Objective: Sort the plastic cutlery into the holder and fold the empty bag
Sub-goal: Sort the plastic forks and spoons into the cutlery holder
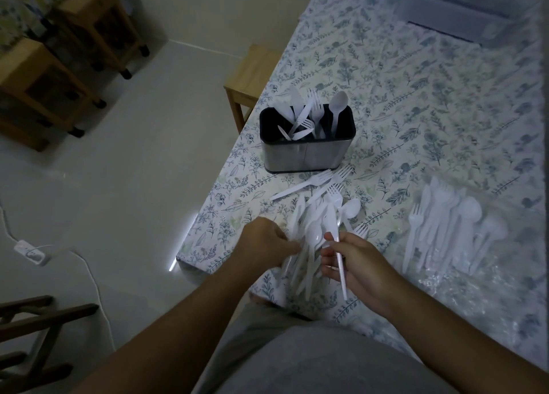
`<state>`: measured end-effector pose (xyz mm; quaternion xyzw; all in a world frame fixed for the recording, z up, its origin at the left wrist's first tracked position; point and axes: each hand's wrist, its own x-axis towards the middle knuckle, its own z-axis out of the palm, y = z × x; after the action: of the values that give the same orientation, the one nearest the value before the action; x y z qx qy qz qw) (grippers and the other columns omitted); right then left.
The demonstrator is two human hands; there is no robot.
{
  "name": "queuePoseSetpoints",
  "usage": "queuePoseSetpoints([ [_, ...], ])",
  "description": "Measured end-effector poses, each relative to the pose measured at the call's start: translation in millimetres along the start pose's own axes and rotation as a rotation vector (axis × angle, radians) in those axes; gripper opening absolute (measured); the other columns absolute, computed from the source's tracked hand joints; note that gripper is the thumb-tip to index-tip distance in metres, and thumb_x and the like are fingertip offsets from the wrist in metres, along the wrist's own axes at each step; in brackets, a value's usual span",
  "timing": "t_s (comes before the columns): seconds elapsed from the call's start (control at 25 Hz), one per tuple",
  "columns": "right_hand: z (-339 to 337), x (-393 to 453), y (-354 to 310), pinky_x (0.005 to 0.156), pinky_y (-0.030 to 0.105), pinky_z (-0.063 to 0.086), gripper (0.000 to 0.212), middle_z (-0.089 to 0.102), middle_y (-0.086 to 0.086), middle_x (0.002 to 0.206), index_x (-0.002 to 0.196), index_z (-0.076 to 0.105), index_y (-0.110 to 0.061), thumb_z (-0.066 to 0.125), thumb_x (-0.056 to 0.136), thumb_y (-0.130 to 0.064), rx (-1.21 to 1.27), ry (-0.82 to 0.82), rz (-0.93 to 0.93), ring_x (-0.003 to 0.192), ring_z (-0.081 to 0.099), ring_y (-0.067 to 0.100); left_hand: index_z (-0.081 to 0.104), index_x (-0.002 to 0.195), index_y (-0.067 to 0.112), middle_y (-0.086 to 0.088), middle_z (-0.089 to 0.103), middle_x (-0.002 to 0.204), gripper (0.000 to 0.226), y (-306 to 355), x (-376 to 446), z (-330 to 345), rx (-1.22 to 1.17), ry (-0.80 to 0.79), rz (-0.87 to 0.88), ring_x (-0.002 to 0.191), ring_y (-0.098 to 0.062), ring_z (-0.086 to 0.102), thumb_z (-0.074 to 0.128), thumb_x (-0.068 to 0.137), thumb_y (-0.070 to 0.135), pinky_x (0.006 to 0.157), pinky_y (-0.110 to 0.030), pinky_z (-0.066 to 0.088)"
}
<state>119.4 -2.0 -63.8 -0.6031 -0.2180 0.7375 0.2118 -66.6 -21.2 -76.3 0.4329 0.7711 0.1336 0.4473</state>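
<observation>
The right hand [361,263] pinches one white utensil [338,254] by its handle, lifted clear of the loose pile [315,224] at the table's near edge, seemingly to carry it alone to the holder [307,139] beyond. The left hand [264,242] curls into the pile, probably steadying it (what its fingers clasp I cannot tell). The bag [451,236], still full, lies to the right.

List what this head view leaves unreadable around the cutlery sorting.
- Head view: left hand fingertips, buried in the loose cutlery pile; what they grip is unclear.
- Piece in the right hand: its working end merges with the pile.
- Holder dividers, hidden in its dark interior.
- Clear bag: its outline is lost in glare.
- Grey box, cut by the top edge.
</observation>
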Motion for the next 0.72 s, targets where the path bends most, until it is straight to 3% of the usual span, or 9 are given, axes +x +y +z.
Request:
queuePoseSetpoints([
  [0.16,6,-5,10,0.091,0.049,0.058,0.026,0.072,0.019,0.099,0.115,0.06,-0.002,0.062,0.1,-0.023,0.068,-0.148,0.066,0.091,0.071,0.03,0.079,0.077,0.012,-0.006,0.076,0.066,0.004,9,-36,15,-0.25,-0.136,0.124,0.06,-0.017,0.075,0.08,0.079,0.016,0.063,-0.035,0.065],
  [0.28,6,-7,12,0.077,0.046,0.06,0.024,0.075,0.021,0.102,0.115,0.062,-0.001,0.053,0.105,-0.02,0.089,-0.073,0.04,0.088,0.074,0.03,0.08,0.089,0.017,0.005,0.077,0.074,0.008,11,-39,30,-0.198,0.028,0.312,0.062,-0.001,0.07,0.073,0.086,0.019,0.062,-0.022,0.059],
  [0.36,-4,-6,9,0.067,0.041,0.057,0.023,0.07,0.015,0.089,0.112,0.062,-0.003,0.051,0.106,-0.022,0.062,0.049,0.02,0.072,0.068,0.025,0.074,0.092,0.015,0.005,0.072,0.077,0.008,1,-28,32,-0.131,0.138,0.293,0.067,-0.005,0.067,0.068,0.087,0.017,0.063,-0.024,0.057],
  [0.44,-14,-4,9,0.056,0.033,0.046,0.024,0.058,0.007,0.08,0.114,0.061,-0.008,0.049,0.106,-0.027,0.004,0.125,0.014,0.059,0.051,0.017,0.066,0.097,0.015,0.002,0.065,0.087,0.015,-12,-15,33,0.022,0.126,0.193,0.075,-0.013,0.063,0.07,0.084,0.023,0.065,-0.03,0.056],
  [0.56,-18,-4,15,0.049,0.028,0.036,0.027,0.049,0.004,0.076,0.114,0.063,-0.014,0.047,0.107,-0.034,-0.047,0.144,0.006,0.055,0.039,0.014,0.058,0.088,0.017,-0.001,0.056,0.089,0.023,-12,-3,45,0.138,0.08,0.103,0.076,-0.017,0.056,0.073,0.079,0.032,0.059,-0.025,0.043],
  [0.72,-18,-6,18,0.046,0.026,0.034,0.027,0.048,0.004,0.077,0.114,0.064,-0.017,0.046,0.107,-0.036,-0.101,0.14,-0.027,0.054,0.039,0.015,0.059,0.081,0.013,-0.003,0.06,0.079,0.026,11,10,61,0.18,0.073,0.102,0.072,-0.021,0.062,0.07,0.078,0.036,0.054,-0.026,0.043],
])
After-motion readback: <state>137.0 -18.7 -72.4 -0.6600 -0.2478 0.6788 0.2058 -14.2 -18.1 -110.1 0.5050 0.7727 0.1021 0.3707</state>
